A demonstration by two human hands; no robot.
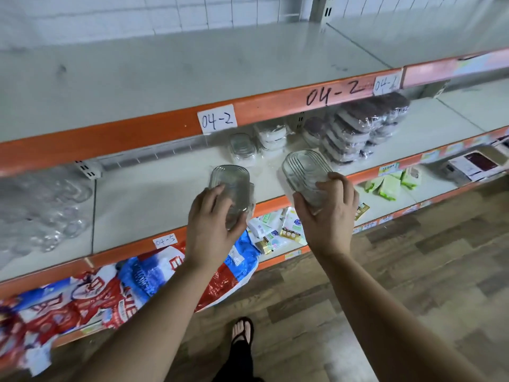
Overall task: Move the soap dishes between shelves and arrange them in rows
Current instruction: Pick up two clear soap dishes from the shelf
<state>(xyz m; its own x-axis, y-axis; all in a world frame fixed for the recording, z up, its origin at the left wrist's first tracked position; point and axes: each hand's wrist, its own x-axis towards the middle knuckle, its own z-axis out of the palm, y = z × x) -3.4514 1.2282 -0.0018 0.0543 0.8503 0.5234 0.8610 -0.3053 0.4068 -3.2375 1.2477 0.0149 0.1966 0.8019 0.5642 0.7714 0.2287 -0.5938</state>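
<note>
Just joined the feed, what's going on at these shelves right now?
A person stands at orange-edged store shelving. The left hand grips one clear ribbed oval soap dish; the right hand grips a second clear ribbed dish. Both are held over the front of the middle shelf. Behind them on it sit wrapped stacks of clear dishes, white dishes and dark-topped dishes.

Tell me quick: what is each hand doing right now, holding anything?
Left hand: grips a clear soap dish.
Right hand: grips a second clear soap dish.
</note>
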